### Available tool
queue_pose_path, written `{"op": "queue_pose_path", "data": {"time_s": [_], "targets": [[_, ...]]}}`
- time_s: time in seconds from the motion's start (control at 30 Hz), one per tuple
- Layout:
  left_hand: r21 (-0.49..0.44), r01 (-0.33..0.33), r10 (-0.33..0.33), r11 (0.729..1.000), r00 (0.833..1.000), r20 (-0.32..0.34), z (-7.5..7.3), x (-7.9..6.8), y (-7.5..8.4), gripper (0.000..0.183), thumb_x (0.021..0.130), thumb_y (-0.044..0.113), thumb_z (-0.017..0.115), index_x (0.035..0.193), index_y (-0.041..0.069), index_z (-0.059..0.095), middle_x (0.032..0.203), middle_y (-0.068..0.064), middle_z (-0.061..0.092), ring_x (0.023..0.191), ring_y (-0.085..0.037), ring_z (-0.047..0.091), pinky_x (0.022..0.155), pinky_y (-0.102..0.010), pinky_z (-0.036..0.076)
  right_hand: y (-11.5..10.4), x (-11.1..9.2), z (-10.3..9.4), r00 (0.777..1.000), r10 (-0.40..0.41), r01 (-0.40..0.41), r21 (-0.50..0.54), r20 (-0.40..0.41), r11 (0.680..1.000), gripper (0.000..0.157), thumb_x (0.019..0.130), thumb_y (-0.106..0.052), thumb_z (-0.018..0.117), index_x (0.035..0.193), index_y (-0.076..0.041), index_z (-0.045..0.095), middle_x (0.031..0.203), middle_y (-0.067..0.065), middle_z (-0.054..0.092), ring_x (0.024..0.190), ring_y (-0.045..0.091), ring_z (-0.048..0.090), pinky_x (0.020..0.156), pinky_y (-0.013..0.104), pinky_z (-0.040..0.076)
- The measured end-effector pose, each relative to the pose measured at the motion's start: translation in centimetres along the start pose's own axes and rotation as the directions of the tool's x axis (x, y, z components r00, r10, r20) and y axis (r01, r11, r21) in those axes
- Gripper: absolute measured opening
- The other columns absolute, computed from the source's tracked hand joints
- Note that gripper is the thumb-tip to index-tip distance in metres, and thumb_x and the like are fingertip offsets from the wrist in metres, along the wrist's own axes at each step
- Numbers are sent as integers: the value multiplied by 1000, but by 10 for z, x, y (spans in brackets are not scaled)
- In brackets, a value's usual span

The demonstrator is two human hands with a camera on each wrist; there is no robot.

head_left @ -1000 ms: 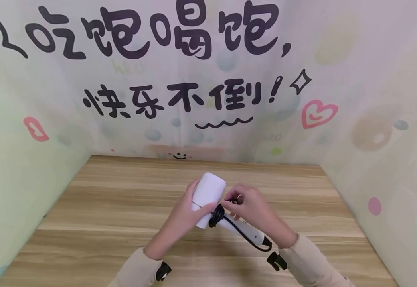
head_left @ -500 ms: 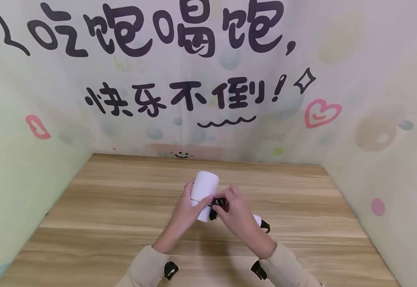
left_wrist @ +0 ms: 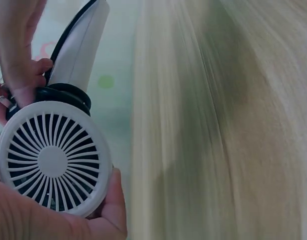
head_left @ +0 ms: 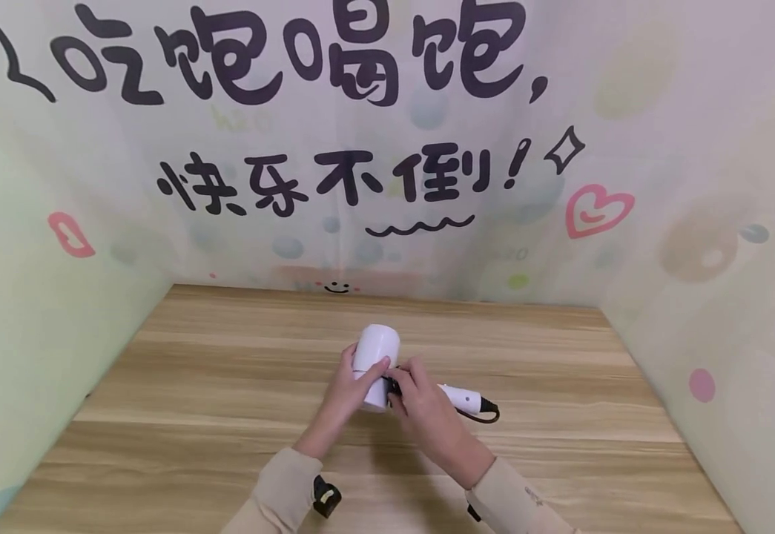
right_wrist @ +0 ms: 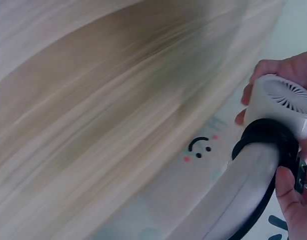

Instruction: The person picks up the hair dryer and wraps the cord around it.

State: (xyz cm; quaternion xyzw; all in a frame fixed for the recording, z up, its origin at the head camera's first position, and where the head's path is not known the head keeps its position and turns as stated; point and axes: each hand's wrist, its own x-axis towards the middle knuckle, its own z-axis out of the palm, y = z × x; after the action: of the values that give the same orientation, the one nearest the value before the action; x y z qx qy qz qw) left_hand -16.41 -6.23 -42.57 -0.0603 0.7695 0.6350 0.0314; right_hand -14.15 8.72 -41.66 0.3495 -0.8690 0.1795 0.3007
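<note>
A white hair dryer [head_left: 377, 346] is held over the table, its handle pointing right in the head view. My left hand [head_left: 339, 391] grips the dryer's head, thumb along its near side. The slatted round grille [left_wrist: 52, 161] faces the left wrist camera. Black cord [left_wrist: 66, 95] is wound in several turns round the handle close to the head, and a loop of it runs from the handle's far end. Against this coil my right hand [head_left: 430, 417] pinches the black plug [right_wrist: 299, 175], whose metal prongs show in the right wrist view. The right fingers partly hide the coil in the head view.
The wood-grain table [head_left: 227, 445] lies under both hands. Behind it rises a pale printed wall [head_left: 334, 245] with black lettering, and similar panels stand at left and right. Black wrist straps [head_left: 326, 497] sit at the sleeves.
The hair dryer has shifted slightly left, and its handle lies nearer level. My right hand has moved left with the plug, up against the coil. The left hand keeps its grip.
</note>
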Motion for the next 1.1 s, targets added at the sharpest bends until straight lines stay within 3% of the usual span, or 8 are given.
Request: {"op": "queue_pose_path", "data": {"time_s": [0.13,0.3,0.53,0.63,0.73,0.87,0.97,1.1], "targets": [[-71,100,-98,992,994,41,-4,2,-3,76,87,44,58,143,5,24,131,-24,44,99,-30,55,71,-38,51,7,-7,11,994,-106,107,-62,31,992,62,64,-4,80,118,4,51,110,14,50,94,22,54,79,31,50],[-118,199,-179,973,971,161,-10,1,0,76,90,47,52,144,8,17,122,-26,44,88,-29,58,59,-39,53,19,-13,17,987,-162,162,-105,1,981,65,63,-7,81,120,3,50,111,18,54,94,26,55,78,36,50],[-191,237,-146,952,906,397,-29,0,8,61,99,43,32,149,21,3,118,-28,44,71,-26,59,50,-27,51,38,-8,-10,991,5,-39,257,134,966,67,64,-9,85,121,-1,50,117,11,49,89,17,58,75,25,53],[-201,132,-31,971,897,442,-38,1,8,55,101,19,30,150,22,6,133,-33,33,73,-30,61,59,-33,55,42,-1,-21,976,94,-168,401,197,900,66,65,-10,84,122,0,51,113,10,49,78,9,52,64,19,50],[-47,-174,177,984,884,433,-42,3,7,72,88,-5,48,149,16,17,145,-31,23,110,-40,54,88,-52,48,45,7,-30,947,180,-292,478,266,828,65,64,-12,85,120,0,54,103,8,53,70,6,48,57,18,45],[173,-541,445,823,804,395,-39,8,5,90,67,4,80,143,12,32,149,-15,28,138,-33,25,108,-57,25,51,15,-36,865,250,-472,537,435,699,62,65,-19,85,118,-5,57,82,5,55,64,6,47,53,19,42],[205,-582,486,787,790,373,-34,10,3,91,60,20,88,137,20,40,136,0,47,128,-21,42,106,-47,33,57,17,-34,796,240,-572,561,555,599,56,70,-18,82,118,-5,57,74,4,52,65,7,48,55,18,40],[251,-516,424,819,839,340,-29,11,1,84,60,34,87,131,26,44,122,9,55,113,-9,52,99,-39,40,65,16,-27,749,228,-633,571,622,522,51,77,-14,75,121,-1,55,78,2,52,70,9,49,60,19,41]]}}
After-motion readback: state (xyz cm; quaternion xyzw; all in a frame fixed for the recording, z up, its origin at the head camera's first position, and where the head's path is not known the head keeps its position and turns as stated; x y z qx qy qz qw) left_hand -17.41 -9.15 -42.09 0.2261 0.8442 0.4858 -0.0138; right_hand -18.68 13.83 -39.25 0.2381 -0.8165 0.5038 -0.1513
